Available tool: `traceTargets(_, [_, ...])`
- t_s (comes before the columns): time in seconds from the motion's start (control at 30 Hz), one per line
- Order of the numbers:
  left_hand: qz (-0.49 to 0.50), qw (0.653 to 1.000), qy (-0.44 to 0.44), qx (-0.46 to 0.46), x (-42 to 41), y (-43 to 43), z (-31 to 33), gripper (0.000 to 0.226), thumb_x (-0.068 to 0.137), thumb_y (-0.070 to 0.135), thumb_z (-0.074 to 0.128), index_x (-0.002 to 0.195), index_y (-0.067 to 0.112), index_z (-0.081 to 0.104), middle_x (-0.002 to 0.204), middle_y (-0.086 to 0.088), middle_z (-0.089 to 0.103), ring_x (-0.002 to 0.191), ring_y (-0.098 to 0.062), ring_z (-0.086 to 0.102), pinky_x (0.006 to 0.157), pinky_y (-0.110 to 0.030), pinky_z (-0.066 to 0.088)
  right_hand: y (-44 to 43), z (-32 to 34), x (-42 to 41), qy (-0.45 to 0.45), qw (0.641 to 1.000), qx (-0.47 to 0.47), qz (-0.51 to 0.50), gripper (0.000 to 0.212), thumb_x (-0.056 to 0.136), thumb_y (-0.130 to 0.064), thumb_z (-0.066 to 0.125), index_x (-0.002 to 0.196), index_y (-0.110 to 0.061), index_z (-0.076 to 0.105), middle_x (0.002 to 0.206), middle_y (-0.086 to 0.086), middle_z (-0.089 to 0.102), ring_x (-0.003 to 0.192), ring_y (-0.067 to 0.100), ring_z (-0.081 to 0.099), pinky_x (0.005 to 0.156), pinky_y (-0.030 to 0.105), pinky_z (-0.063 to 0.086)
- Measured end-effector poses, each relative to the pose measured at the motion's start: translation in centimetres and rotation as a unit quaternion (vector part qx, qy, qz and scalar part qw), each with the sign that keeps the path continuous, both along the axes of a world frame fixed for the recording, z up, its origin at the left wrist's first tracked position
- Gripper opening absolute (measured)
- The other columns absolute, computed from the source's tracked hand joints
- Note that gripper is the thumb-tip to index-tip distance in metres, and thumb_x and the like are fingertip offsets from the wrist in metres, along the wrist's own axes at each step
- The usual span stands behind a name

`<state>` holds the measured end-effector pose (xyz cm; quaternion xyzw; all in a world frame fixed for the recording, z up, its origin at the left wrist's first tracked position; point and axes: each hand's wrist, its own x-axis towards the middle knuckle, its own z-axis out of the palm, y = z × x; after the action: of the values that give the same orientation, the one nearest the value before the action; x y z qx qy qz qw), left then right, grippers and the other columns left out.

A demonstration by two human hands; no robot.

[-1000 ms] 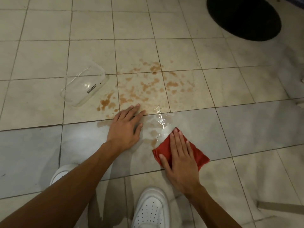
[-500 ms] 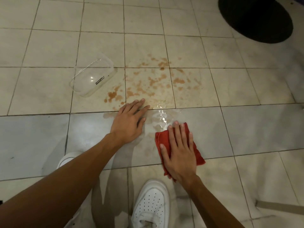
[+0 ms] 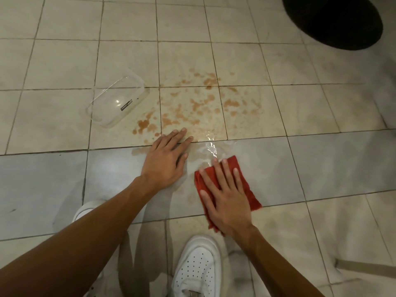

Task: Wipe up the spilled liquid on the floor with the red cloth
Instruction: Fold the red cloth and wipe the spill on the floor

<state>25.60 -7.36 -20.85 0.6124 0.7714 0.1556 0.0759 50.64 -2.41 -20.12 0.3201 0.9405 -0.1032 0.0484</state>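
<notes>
A brown spilled liquid [image 3: 199, 108] lies in blotches across the pale floor tiles, with a shiny wet streak [image 3: 211, 148] at its near edge. The red cloth [image 3: 246, 185] lies flat on a grey tile just below that streak. My right hand [image 3: 227, 200] presses on the cloth with straight, spread fingers and covers much of it. My left hand [image 3: 166, 159] rests flat on the floor to the left of the cloth, fingertips at the near edge of the spill.
A clear plastic container [image 3: 117, 99] lies tipped on the floor left of the spill. A black round object [image 3: 334, 20] sits at the top right. My white shoes [image 3: 197, 266] stand close below the hands.
My right hand has slid the red cloth forward toward the wet streak and turned it slightly. My left hand has stayed planted on the floor.
</notes>
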Motion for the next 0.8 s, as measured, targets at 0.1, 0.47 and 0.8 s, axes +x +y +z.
traceTargets(0.1, [-0.015,1.000,0.002,-0.003,-0.5,0.0,0.2,0.054,0.110,0.041,0.037,0.162,0.027,0.041,0.174,0.003,0.029,0.159,-0.022,0.028,0.128,-0.050,0.026,-0.3,0.7,2.1,-0.009,0.994,-0.011,0.104,0.067,0.117,-0.057,0.029,0.175,-0.041,0.000,0.184,0.000,-0.014,0.170,0.023,-0.014,0.138,0.056,0.004])
traceTargets(0.47, [-0.012,1.000,-0.003,0.000,-0.5,-0.1,0.1,0.054,0.109,0.038,0.040,0.162,0.027,0.042,0.174,0.003,0.029,0.159,-0.021,0.028,0.127,-0.049,0.026,-0.6,0.3,0.2,-0.002,0.997,0.001,0.080,0.067,0.118,-0.056,0.030,0.176,-0.038,0.003,0.185,0.002,-0.012,0.171,0.024,-0.013,0.138,0.055,0.004])
traceTargets(0.8, [-0.010,1.000,0.006,0.009,-1.5,-0.8,0.1,0.051,0.109,0.038,0.042,0.159,0.027,0.047,0.171,0.002,0.034,0.157,-0.023,0.034,0.124,-0.049,0.030,1.1,0.4,-1.6,0.010,0.999,0.002,0.032,0.065,0.118,-0.054,0.029,0.176,-0.037,0.006,0.185,0.003,-0.009,0.171,0.026,-0.012,0.137,0.060,0.009])
